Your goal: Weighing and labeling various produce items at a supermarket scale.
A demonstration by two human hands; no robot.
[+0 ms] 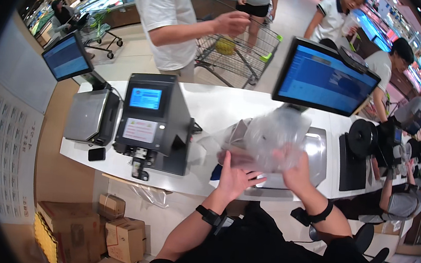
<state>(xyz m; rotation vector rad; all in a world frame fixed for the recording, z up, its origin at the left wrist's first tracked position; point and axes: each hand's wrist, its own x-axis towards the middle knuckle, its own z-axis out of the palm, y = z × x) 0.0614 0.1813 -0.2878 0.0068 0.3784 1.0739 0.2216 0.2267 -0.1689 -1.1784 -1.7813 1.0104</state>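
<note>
A clear plastic bag, puffed and crumpled, is up over the counter in front of me. My right hand grips its lower right part, the fingers partly veiled by the film. Palm up and fingers spread, my left hand is at the lower left of the bag and holds nothing. Just beyond its fingertips is a brownish-pink bundle in plastic; its contents are too blurred to name. Under and to the right of the bag lies the scale's shiny metal plate.
A screen rises behind the scale. On the left stand a dark machine with a small display, a second scale and a phone. Cardboard boxes sit below. Across the counter, a person in white stands near a shopping cart.
</note>
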